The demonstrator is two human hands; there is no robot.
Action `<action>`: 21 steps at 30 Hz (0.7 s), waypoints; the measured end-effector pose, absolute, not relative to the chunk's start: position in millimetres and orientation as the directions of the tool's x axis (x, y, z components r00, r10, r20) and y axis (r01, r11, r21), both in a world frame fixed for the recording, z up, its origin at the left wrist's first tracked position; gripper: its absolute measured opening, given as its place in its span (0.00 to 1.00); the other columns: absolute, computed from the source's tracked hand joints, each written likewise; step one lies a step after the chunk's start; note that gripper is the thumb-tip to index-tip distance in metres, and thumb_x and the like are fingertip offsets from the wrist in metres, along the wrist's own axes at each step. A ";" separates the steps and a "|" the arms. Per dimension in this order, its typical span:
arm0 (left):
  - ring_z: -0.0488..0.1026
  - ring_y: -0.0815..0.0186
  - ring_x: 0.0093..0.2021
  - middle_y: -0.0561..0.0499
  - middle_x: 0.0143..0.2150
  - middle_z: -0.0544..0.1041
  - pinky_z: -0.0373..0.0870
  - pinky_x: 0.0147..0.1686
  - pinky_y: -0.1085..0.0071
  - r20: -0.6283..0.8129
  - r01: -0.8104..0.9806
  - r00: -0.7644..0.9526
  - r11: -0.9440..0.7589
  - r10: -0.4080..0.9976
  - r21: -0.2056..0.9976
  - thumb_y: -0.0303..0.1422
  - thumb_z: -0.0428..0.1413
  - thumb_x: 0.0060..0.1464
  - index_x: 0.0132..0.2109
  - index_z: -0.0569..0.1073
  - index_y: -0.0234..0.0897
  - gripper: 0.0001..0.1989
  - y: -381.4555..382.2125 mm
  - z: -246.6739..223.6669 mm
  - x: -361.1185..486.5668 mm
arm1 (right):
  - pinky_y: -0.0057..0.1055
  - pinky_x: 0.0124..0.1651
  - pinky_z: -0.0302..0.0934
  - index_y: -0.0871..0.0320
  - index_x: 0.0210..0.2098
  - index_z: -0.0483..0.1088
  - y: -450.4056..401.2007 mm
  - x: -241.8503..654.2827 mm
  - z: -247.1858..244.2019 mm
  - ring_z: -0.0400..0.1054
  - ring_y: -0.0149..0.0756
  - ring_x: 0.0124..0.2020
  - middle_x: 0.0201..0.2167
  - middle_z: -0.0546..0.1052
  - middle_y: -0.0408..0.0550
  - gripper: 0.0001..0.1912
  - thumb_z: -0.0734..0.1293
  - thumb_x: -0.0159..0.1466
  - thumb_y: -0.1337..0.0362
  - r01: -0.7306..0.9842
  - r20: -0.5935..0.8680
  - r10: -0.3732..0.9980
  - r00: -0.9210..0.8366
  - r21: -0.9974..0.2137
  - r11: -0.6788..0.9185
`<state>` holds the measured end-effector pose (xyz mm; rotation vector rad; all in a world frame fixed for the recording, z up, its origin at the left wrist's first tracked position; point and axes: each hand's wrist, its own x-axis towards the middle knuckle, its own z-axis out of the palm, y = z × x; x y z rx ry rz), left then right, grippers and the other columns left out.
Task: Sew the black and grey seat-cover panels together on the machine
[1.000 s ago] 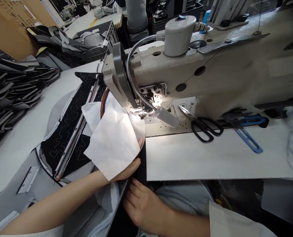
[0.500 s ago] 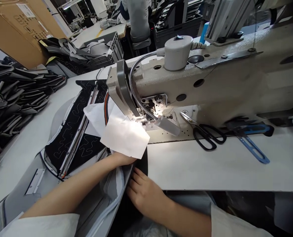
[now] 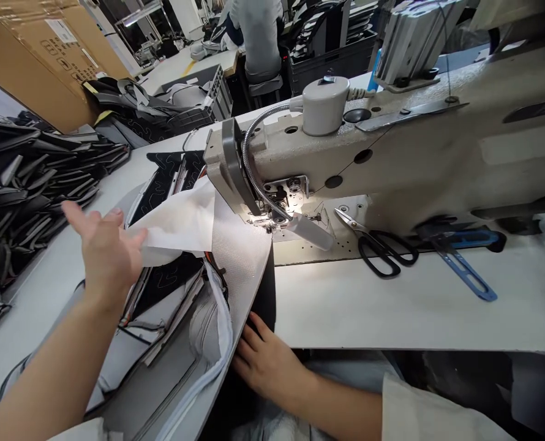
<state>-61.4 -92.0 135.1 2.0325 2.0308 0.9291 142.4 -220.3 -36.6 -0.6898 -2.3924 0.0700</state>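
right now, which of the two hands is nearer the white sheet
The left hand, spread open at the end of the white sheet; the right hand is lower, by the edge of the light-grey panel.

left hand [image 3: 109, 257] at white sheet [image 3: 185, 214], right hand [image 3: 272, 367] by fabric [image 3: 245, 263], sewing machine [image 3: 419, 153]

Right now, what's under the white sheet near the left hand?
Black stitched panel shows past the far and near edges of the white sheet; whatever lies directly beneath is covered.

Matt woven fabric [image 3: 241, 254], metal scissor blades [image 3: 347, 218]
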 end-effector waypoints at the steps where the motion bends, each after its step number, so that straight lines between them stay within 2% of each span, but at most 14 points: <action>1: 0.61 0.55 0.58 0.43 0.63 0.55 0.73 0.39 0.59 0.301 0.808 -0.096 -0.102 0.949 0.580 0.41 0.33 0.64 0.66 0.32 0.47 0.27 -93.8 139.3 -59.1 | 0.52 0.59 0.51 0.59 0.38 0.70 -220.8 140.7 -35.8 0.64 0.46 0.49 0.39 0.73 0.49 0.06 0.62 0.63 0.67 0.456 0.585 0.485 -0.650 -0.210 0.865; 2: 0.69 0.59 0.49 0.44 0.56 0.64 0.73 0.35 0.63 0.220 0.761 -0.061 -0.098 0.973 0.641 0.44 0.38 0.62 0.66 0.40 0.44 0.29 -98.7 139.9 -51.7 | 0.51 0.57 0.53 0.59 0.35 0.70 -221.2 139.6 -33.2 0.65 0.45 0.46 0.36 0.74 0.49 0.05 0.62 0.62 0.67 0.437 0.604 0.463 -0.649 -0.203 0.876; 3: 0.72 0.63 0.40 0.46 0.48 0.71 0.73 0.31 0.66 0.094 0.749 0.020 -0.077 0.995 0.658 0.46 0.42 0.59 0.65 0.47 0.42 0.30 -106.0 137.2 -39.8 | 0.49 0.54 0.57 0.59 0.32 0.69 -221.6 139.3 -28.9 0.67 0.43 0.41 0.32 0.73 0.48 0.05 0.62 0.61 0.67 0.404 0.623 0.432 -0.652 -0.197 0.893; 5: 0.71 0.65 0.27 0.50 0.32 0.74 0.68 0.25 0.70 -0.297 0.854 0.270 -0.085 0.916 0.514 0.49 0.48 0.55 0.65 0.52 0.38 0.35 -123.5 124.8 -9.1 | 0.42 0.45 0.62 0.59 0.26 0.67 -222.6 141.0 -16.8 0.67 0.38 0.31 0.25 0.71 0.46 0.06 0.61 0.60 0.69 0.326 0.646 0.368 -0.669 -0.190 0.926; 6: 0.71 0.64 0.26 0.51 0.29 0.74 0.67 0.24 0.70 -0.436 0.892 0.328 -0.123 0.838 0.435 0.48 0.51 0.53 0.65 0.52 0.38 0.37 -131.1 116.7 6.2 | 0.38 0.40 0.63 0.59 0.24 0.66 -223.3 142.6 -10.2 0.65 0.36 0.28 0.22 0.69 0.45 0.07 0.61 0.59 0.70 0.293 0.652 0.344 -0.676 -0.190 0.937; 7: 0.72 0.62 0.26 0.51 0.28 0.74 0.66 0.25 0.69 -0.503 0.918 0.336 -0.156 0.796 0.365 0.46 0.53 0.51 0.66 0.50 0.37 0.39 -136.7 108.3 19.6 | 0.35 0.36 0.63 0.59 0.23 0.65 -224.3 144.5 -4.4 0.64 0.34 0.25 0.21 0.68 0.44 0.07 0.61 0.58 0.71 0.273 0.655 0.334 -0.678 -0.198 0.942; 9: 0.74 0.58 0.31 0.47 0.32 0.76 0.67 0.30 0.67 -0.542 0.941 0.311 -0.174 0.780 0.290 0.38 0.51 0.53 0.67 0.45 0.34 0.38 -140.1 92.8 37.2 | 0.33 0.33 0.62 0.60 0.23 0.64 -227.0 147.2 1.8 0.63 0.32 0.24 0.21 0.68 0.44 0.07 0.61 0.57 0.72 0.272 0.650 0.359 -0.670 -0.235 0.933; 12: 0.73 0.55 0.46 0.39 0.48 0.75 0.67 0.43 0.63 -0.540 0.926 0.305 -0.112 0.784 0.361 0.28 0.45 0.52 0.67 0.45 0.30 0.35 -132.6 75.8 44.7 | 0.35 0.42 0.63 0.60 0.25 0.66 -233.3 144.3 -6.3 0.66 0.34 0.29 0.24 0.71 0.45 0.06 0.61 0.58 0.73 0.309 0.646 0.431 -0.630 -0.300 0.902; 14: 0.68 0.56 0.53 0.40 0.55 0.70 0.65 0.51 0.64 -0.544 0.881 0.314 -0.024 0.778 0.473 0.26 0.44 0.50 0.67 0.46 0.28 0.36 -127.8 67.7 45.7 | 0.38 0.50 0.60 0.61 0.29 0.68 -237.8 138.2 -18.3 0.67 0.36 0.35 0.29 0.74 0.47 0.05 0.62 0.59 0.71 0.322 0.675 0.453 -0.583 -0.320 0.891; 16: 0.66 0.57 0.56 0.42 0.57 0.68 0.63 0.54 0.64 -0.549 0.829 0.307 0.065 0.777 0.555 0.26 0.44 0.49 0.67 0.44 0.27 0.37 -126.6 60.6 47.5 | 0.40 0.54 0.58 0.61 0.30 0.69 -241.6 132.3 -28.2 0.67 0.36 0.36 0.31 0.74 0.48 0.04 0.62 0.59 0.71 0.315 0.711 0.439 -0.549 -0.311 0.897; 18: 0.63 0.58 0.59 0.43 0.59 0.66 0.61 0.56 0.65 -0.534 0.807 0.314 0.076 0.785 0.586 0.26 0.44 0.49 0.67 0.43 0.27 0.38 -127.5 54.1 49.7 | 0.40 0.53 0.58 0.61 0.28 0.69 -243.4 129.8 -32.0 0.67 0.37 0.34 0.29 0.74 0.48 0.05 0.63 0.59 0.71 0.314 0.717 0.435 -0.544 -0.307 0.898; 21: 0.59 0.58 0.62 0.43 0.62 0.62 0.58 0.58 0.67 -0.498 0.832 0.334 -0.003 0.801 0.554 0.25 0.45 0.48 0.67 0.44 0.29 0.39 -125.6 47.4 51.1 | 0.41 0.53 0.58 0.61 0.27 0.69 -241.3 133.3 -28.5 0.66 0.37 0.34 0.30 0.74 0.49 0.05 0.64 0.58 0.71 0.314 0.695 0.439 -0.569 -0.310 0.897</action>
